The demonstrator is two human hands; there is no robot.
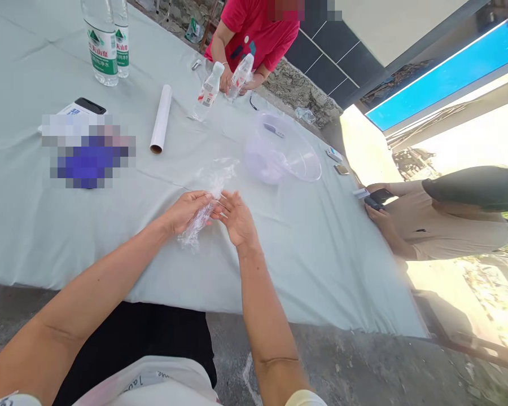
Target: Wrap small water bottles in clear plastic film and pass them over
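My left hand point(187, 210) and my right hand point(236, 217) meet over the pale green tablecloth point(305, 254), both gripping a crumpled strip of clear plastic wrap point(197, 225). The wrap runs between my palms; one end hangs below my left hand, the other lifts toward the far side point(215, 175). My fingers are curled on the film, pinching it. A roll of wrap on a cardboard core point(161, 118) lies beyond my left hand.
A clear plastic bowl point(281, 158) stands to the right of the roll. Two large water bottles point(105, 39) stand at the far left. A person in red holds small bottles point(207, 90) at the far side. Another person at the right edge holds a phone point(376, 198).
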